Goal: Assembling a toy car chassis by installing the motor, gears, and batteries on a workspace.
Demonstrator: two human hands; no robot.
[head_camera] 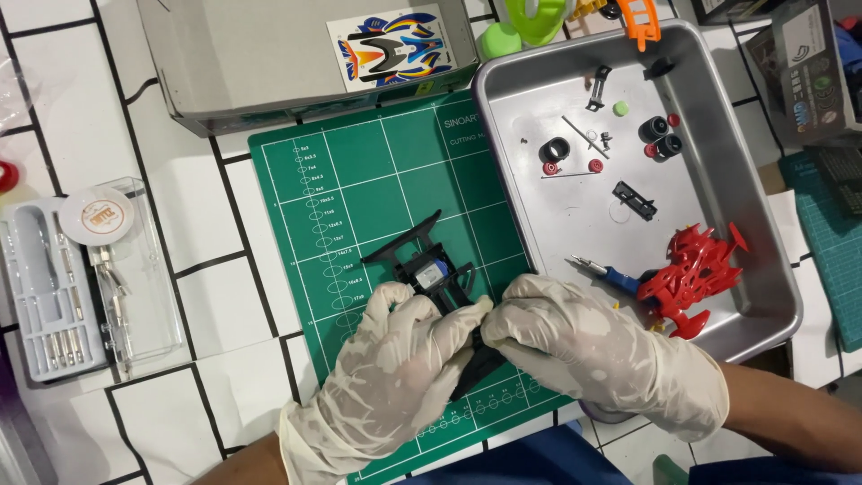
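- head view: both gloved hands meet over the lower middle of the green cutting mat, which lies on the tiled table so small parts have a soft, marked surface under them.
- the left hand comes in from 7 o'clock and wraps the near end of the black toy car chassis, fingers closed around it to keep it steady.
- the right hand comes in from 4 o'clock, its fingertips pinched narrow on the chassis's edge right where the left thumb ends; what exactly sits between those fingertips is hidden by the gloves.
- the chassis points away toward 11 o'clock, its far half clear of the hands, with a small blue and silver motor showing in its middle, likely kept face up so the inside stays reachable.
- the metal tray sits touching the mat's edge at 2 o'clock from the hands; its walls keep loose bits from rolling off.
- inside the tray: the red car body shell near the right hand, a small blue-handled screwdriver just beside it, black tyres and red hubs at the far side, a thin axle rod and other small black pieces.
- at 12 o'clock lies a grey cardboard box with a coloured sticker sheet on top.
- at 9 o'clock, well apart from the hands, a clear tool case holds bits and a round white tin.
- orange and green plastic parts sit beyond the tray's far rim.
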